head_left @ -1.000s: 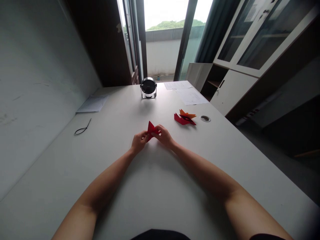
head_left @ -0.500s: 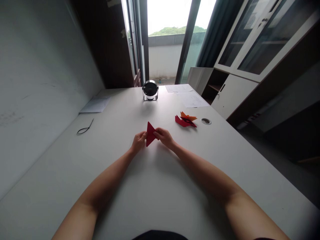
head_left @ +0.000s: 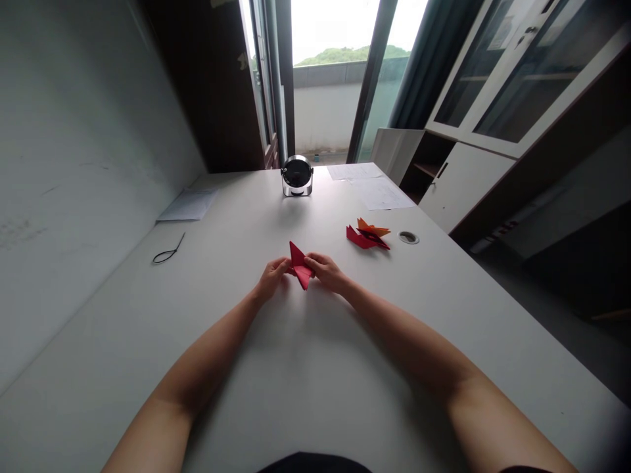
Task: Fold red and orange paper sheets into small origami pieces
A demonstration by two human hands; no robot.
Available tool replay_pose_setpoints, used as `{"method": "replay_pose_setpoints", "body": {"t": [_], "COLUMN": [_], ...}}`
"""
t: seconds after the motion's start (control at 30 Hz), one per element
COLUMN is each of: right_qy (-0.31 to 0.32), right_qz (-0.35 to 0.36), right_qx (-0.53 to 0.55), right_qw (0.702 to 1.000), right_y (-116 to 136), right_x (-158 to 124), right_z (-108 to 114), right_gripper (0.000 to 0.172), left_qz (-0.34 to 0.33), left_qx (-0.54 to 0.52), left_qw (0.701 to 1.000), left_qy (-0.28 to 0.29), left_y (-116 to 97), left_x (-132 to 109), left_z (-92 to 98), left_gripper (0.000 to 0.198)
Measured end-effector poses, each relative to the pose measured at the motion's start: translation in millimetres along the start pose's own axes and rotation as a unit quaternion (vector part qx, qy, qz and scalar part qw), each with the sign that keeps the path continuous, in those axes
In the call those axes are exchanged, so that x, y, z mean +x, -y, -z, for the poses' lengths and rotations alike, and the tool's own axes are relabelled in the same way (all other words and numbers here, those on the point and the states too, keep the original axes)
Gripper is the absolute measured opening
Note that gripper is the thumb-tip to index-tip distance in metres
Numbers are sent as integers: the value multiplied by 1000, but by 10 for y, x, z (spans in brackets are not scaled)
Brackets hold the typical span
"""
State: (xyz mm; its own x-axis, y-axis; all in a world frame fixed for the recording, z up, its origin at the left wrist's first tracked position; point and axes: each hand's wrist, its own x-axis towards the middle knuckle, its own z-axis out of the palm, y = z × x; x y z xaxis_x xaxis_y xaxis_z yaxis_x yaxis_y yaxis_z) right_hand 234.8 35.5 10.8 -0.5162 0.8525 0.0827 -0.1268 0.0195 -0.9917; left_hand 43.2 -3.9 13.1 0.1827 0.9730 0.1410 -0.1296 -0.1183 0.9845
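Observation:
Between my two hands, just above the table, is a piece of folded red paper [head_left: 300,264] with pointed corners at top and bottom. My left hand [head_left: 271,276] pinches its left side between thumb and fingers. On the right side, my right hand [head_left: 325,270] grips it with the thumb on the near face; the other fingers are mostly hidden behind the paper. Farther right lies a small group of folded paper pieces, an orange one [head_left: 373,228] and red ones [head_left: 361,239], touching each other.
A round black-and-silver device [head_left: 297,175] stands at the table's far side. Paper sheets lie at back right [head_left: 382,194] and back left [head_left: 188,205]. A looped black cable tie [head_left: 167,254] is on the left. A round cable hole [head_left: 409,238] is near the right edge.
The lower point of the red paper has swung to the right, and a crease now shows across its opened face. Both hands keep hold in nearly the same place.

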Motion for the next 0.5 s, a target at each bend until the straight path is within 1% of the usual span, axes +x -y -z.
{"method": "replay_pose_setpoints", "body": {"t": [0.23, 0.37, 0.5], "right_qy": [-25, -10, -13], "right_qz": [24, 19, 31], "right_qx": [-32, -34, -51], "right_qw": [999, 999, 998], "right_y": [40, 56, 44], "right_x": [-6, -13, -12], "right_z": [-4, -14, -15], "right_gripper": [44, 45, 46], "left_qz": [-11, -12, -9], "left_qx": [28, 42, 33], "left_qw": [999, 999, 999], "left_qy": [-24, -12, 0], "left_y": [87, 84, 44], "left_x": [15, 11, 7], "left_z": [27, 16, 2], "left_gripper": [50, 49, 54]}}
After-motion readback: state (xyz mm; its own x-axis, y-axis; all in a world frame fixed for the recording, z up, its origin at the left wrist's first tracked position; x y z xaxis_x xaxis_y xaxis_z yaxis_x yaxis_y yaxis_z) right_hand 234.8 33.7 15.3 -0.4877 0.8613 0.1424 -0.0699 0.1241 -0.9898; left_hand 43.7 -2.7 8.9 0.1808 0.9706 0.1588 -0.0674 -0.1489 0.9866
